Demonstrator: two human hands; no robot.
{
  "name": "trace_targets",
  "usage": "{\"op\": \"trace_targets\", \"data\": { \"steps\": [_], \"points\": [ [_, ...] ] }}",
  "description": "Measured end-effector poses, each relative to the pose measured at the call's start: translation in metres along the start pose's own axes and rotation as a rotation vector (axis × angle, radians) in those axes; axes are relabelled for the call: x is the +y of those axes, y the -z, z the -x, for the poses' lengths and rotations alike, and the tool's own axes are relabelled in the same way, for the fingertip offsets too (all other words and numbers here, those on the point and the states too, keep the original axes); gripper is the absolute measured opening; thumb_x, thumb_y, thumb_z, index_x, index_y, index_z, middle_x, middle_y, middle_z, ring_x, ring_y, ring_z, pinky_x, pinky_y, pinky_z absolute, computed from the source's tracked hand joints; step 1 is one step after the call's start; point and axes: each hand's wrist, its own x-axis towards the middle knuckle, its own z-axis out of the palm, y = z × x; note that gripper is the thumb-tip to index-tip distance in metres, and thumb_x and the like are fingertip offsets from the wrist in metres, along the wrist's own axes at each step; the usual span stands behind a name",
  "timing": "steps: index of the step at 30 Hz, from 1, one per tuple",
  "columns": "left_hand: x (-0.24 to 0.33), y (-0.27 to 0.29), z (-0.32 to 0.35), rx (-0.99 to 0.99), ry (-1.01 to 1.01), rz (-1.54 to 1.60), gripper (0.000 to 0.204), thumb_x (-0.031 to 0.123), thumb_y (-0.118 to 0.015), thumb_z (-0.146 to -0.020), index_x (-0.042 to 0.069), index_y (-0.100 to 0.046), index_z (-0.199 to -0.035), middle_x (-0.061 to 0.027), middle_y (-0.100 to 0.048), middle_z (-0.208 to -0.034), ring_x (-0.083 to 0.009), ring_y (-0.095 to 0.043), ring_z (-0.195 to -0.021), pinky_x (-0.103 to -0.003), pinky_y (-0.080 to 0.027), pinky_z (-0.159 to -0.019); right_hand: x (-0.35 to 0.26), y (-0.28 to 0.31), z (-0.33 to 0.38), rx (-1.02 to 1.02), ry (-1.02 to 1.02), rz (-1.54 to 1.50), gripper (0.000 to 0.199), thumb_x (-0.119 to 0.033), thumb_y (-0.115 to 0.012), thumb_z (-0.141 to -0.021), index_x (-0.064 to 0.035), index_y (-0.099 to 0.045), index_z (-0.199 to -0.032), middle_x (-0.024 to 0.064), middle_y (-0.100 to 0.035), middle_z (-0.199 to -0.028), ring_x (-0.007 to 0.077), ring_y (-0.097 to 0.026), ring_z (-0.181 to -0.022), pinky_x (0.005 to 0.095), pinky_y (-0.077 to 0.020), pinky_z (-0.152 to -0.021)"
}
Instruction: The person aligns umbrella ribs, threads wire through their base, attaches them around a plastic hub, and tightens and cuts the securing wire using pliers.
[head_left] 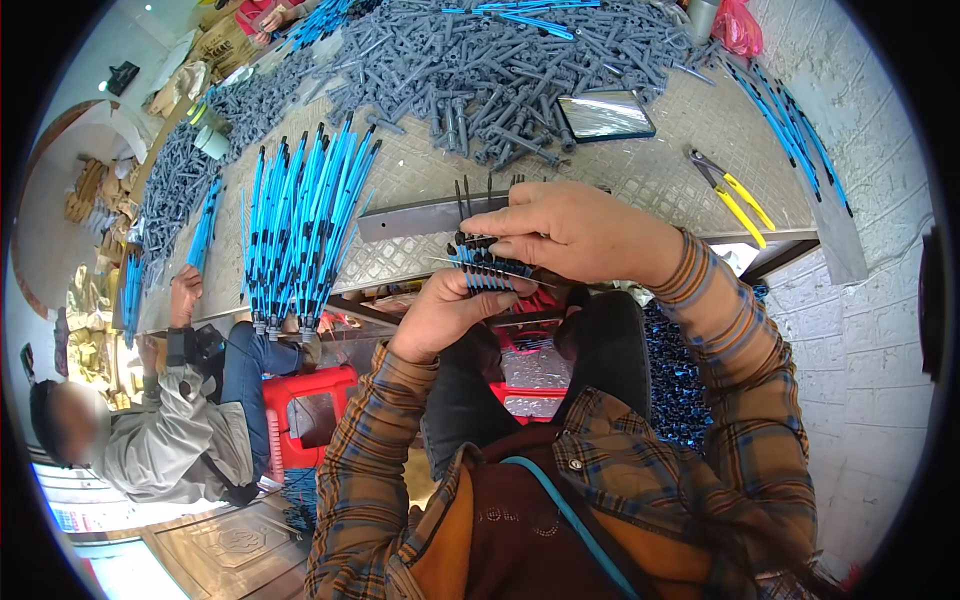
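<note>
My left hand (458, 308) is closed round a bundle of blue rods with black fittings (492, 272), held over my lap at the table's edge. Across the bundle runs a thin metal strip or wire. From above, my right hand (560, 232) bends over the same bundle, its fingertips pressed together at the black ends; whatever they pinch is too small to name. Just beyond, a grey metal bar (415, 220) lies along the table edge, and thin dark pins (466, 195) stand up beside it, partly hidden by my right hand.
A big heap of grey plastic plugs (480, 75) covers the far table. Blue rods (305, 220) fan over the edge at left; yellow-handled pliers (735, 195) and a dark-framed flat panel (606, 115) lie at right. A co-worker (180, 420) sits left on a red stool (310, 400).
</note>
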Motion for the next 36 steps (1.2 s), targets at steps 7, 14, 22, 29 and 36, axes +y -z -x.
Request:
{"op": "trace_targets", "data": {
  "steps": [7,14,22,29,36],
  "points": [
    [0.003,-0.004,0.002,0.033,-0.018,0.064,0.020,0.000,-0.056,-0.084,0.002,-0.062,-0.103,-0.0048,-0.065,-0.101,-0.0110,-0.056,-0.096,-0.025,-0.043,-0.085,0.006,0.000,0.003,-0.019,-0.049,-0.233,0.029,-0.020,-0.056,-0.086,-0.0080,-0.060,-0.112,0.0106,-0.052,-0.074,0.0238,-0.051,-0.070,0.0329,-0.0404,-0.062],
    [0.000,-0.003,0.001,0.015,-0.040,0.084,0.020,0.000,-0.056,-0.084,0.001,-0.062,-0.103,-0.0054,-0.065,-0.100,-0.0120,-0.056,-0.096,-0.026,-0.043,-0.085,0.008,-0.003,0.001,-0.025,-0.080,-0.283,0.029,-0.021,-0.056,-0.086,-0.0064,-0.060,-0.110,0.0102,-0.052,-0.073,0.0228,-0.051,-0.071,0.0314,-0.0398,-0.064],
    [0.004,-0.001,-0.004,0.023,-0.057,0.129,0.020,0.000,-0.056,-0.083,0.001,-0.062,-0.102,-0.0064,-0.065,-0.099,-0.0131,-0.057,-0.095,-0.026,-0.044,-0.085,0.013,-0.003,-0.002,0.011,-0.044,-0.325,0.026,-0.019,-0.056,-0.086,-0.0058,-0.062,-0.107,0.0093,-0.052,-0.072,0.0229,-0.050,-0.069,0.0320,-0.0395,-0.063],
    [0.002,-0.003,0.005,0.029,-0.014,0.040,0.020,-0.003,-0.055,-0.083,0.001,-0.063,-0.100,-0.0054,-0.065,-0.099,-0.0123,-0.057,-0.096,-0.026,-0.044,-0.085,0.011,-0.018,0.001,0.162,0.086,-0.213,0.022,-0.016,-0.057,-0.083,-0.0061,-0.062,-0.102,0.0096,-0.053,-0.074,0.0226,-0.053,-0.069,0.0307,-0.0411,-0.062],
    [0.006,-0.004,0.005,0.048,-0.032,0.005,0.021,-0.005,-0.055,-0.082,0.001,-0.063,-0.101,-0.0046,-0.064,-0.100,-0.0122,-0.057,-0.097,-0.027,-0.044,-0.086,-0.008,-0.019,0.000,0.192,-0.055,-0.118,0.022,-0.016,-0.057,-0.082,-0.0063,-0.062,-0.101,0.0098,-0.054,-0.073,0.0231,-0.054,-0.070,0.0313,-0.0425,-0.062]
  ]
}}
